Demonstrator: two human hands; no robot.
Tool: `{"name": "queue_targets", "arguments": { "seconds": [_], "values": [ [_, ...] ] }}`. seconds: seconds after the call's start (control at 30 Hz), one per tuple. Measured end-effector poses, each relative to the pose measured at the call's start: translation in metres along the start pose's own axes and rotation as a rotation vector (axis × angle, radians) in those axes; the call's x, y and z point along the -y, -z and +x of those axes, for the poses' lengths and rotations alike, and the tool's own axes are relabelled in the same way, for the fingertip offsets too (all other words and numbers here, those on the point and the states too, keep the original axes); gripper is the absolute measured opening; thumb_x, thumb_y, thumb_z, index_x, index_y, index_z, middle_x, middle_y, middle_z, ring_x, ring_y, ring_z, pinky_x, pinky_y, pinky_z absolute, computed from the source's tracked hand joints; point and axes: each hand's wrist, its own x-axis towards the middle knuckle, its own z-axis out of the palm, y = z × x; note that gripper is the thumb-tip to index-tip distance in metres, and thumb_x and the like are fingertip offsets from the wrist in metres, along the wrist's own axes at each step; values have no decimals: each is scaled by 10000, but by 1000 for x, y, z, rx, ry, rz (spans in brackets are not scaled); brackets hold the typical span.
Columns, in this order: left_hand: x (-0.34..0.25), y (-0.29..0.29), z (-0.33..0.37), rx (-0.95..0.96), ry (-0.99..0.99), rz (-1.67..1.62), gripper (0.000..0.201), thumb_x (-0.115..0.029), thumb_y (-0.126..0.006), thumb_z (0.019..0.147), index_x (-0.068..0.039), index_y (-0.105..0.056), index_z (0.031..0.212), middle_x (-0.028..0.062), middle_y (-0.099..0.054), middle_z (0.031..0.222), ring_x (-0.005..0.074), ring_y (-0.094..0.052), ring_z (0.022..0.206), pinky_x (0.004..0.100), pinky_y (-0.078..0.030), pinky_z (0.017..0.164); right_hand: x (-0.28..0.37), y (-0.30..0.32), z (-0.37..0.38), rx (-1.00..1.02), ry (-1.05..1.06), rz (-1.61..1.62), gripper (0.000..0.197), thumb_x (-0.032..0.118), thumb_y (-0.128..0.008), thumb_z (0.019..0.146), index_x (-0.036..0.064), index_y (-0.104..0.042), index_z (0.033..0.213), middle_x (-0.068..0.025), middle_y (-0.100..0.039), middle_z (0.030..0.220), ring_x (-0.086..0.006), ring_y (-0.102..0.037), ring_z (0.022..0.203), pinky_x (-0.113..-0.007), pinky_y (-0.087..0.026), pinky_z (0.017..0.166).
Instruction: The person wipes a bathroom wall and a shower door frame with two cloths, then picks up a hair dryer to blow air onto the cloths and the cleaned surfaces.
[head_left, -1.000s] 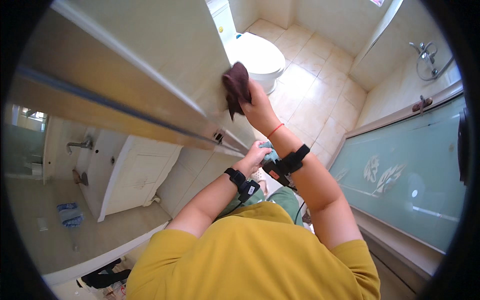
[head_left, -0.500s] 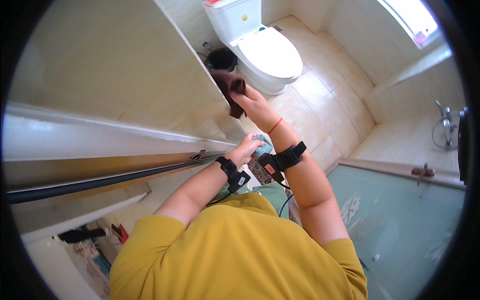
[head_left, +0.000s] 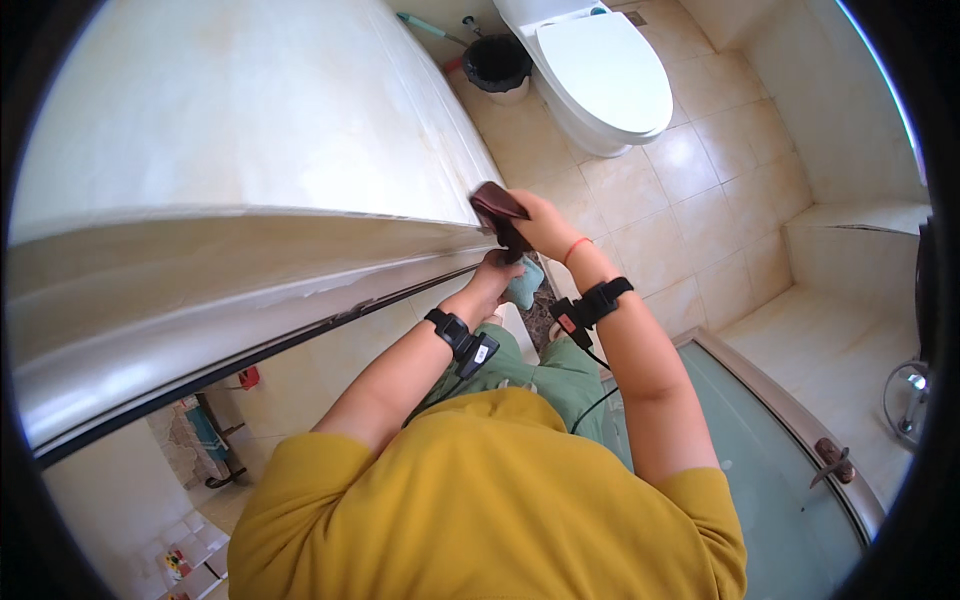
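Observation:
My right hand (head_left: 545,226) is closed around a dark brown cloth (head_left: 499,205). The cloth lies against the end of the tiled wall (head_left: 300,130) on the left, and a loose part of it hangs down close to my other hand. Just below, my left hand (head_left: 486,281) grips a blue-green cloth (head_left: 524,285), which bulges out on its right side. The left fingers are partly hidden by the brown cloth, and that hand is beside the door frame (head_left: 300,345).
Beyond my hands stand a white toilet (head_left: 605,75) and a black-lined trash bin (head_left: 497,65). At the right is an open frosted glass door (head_left: 730,450) with a handle (head_left: 835,460). Cables run from the black bands on my wrists.
My right hand has drawn the brown cloth nearer, down to just above my left hand. The view has shifted, so the toilet and bin sit further right. Both cloths stay held.

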Motion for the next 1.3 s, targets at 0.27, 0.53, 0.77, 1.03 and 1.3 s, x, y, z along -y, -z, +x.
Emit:
{"name": "queue_targets", "arguments": {
  "seconds": [0.27, 0.53, 0.77, 1.03, 1.3],
  "values": [
    [-1, -2, 30, -146, 50, -67, 456, -30, -554, 807, -29, -371, 1225, 133, -536, 1082, 251, -566, 985, 422, -511, 786, -135, 21, -5, -376, -162, 143, 535, 110, -621, 760, -8, -436, 1248, -192, -569, 1140, -279, -559, 1043, -338, -432, 912],
    [30, -9, 62, -154, -5, -118, 372, 27, -501, 816, -31, -449, 1180, 110, -546, 1091, 227, -564, 993, 393, -475, 883, -139, -10, 34, -305, 416, -117, 451, -81, -527, 704, 79, -594, 1121, -180, -589, 1103, -359, -556, 1014, -401, -459, 871],
    [40, 9, 117, -65, 38, -251, 400, 7, -514, 858, -36, -436, 1248, 111, -531, 1175, 242, -538, 1086, 411, -460, 925, -338, -43, 105, -431, -187, 29, 453, 6, -548, 741, 44, -493, 1189, -215, -588, 1081, -409, -540, 1013, -431, -443, 888],
    [66, 34, 189, -147, 28, -136, 425, 34, -486, 869, -54, -415, 1279, 114, -503, 1218, 239, -510, 1126, 413, -440, 952, -528, -73, 158, -437, -496, 483, 442, -7, -590, 748, 42, -475, 1172, -86, -586, 965, -220, -580, 880, -344, -478, 755],
    [73, 40, 147, -176, 91, -107, 445, 18, -514, 848, -59, -411, 1273, 108, -516, 1186, 238, -524, 1106, 409, -452, 933, -443, -101, 117, -177, -555, 1362, 278, -4, -484, 821, 70, -480, 1089, -101, -579, 978, -262, -594, 873, -443, -529, 742]
  ]
}}
